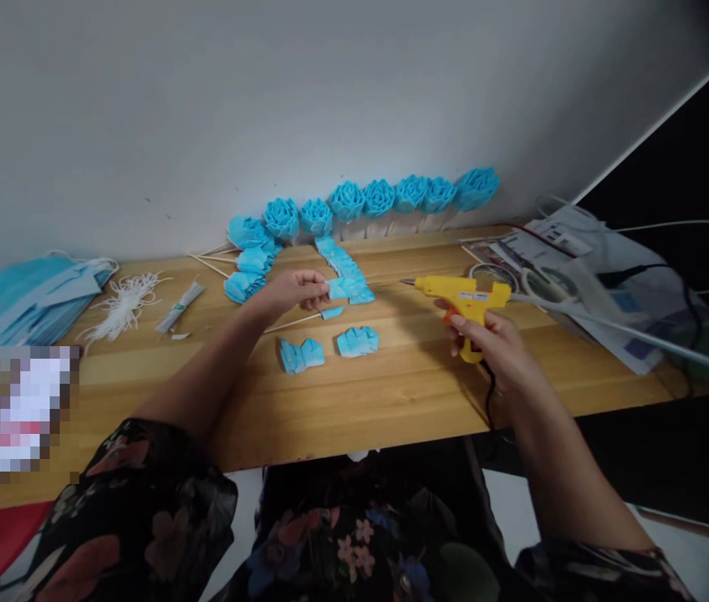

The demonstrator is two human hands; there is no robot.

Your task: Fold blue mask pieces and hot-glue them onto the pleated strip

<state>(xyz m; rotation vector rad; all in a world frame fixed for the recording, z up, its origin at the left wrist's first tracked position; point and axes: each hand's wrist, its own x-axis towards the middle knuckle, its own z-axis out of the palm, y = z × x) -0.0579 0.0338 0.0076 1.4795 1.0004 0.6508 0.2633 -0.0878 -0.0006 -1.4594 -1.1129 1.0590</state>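
Observation:
My left hand (300, 291) pinches the edge of a light blue petal piece (340, 288), close to the near end of a row of overlapping blue petals (342, 257). In my right hand (486, 339) is a yellow glue gun (462, 294), its nozzle aimed left toward that piece but apart from it. A glue stick sticks out of the gun's back. Two folded blue petal pieces (301, 355) lie in front of my left hand. A thin stick (292, 323) shows beside it on the wood. Finished blue flowers (348, 201) stand in a line against the wall.
At left lie a stack of blue face masks (47, 297), a bundle of white cords (125, 305) and some wrapped wires (180, 307). Scissors (546, 284), papers (611, 322) and cables are at right. More blue petals (251, 263) lie behind my left hand.

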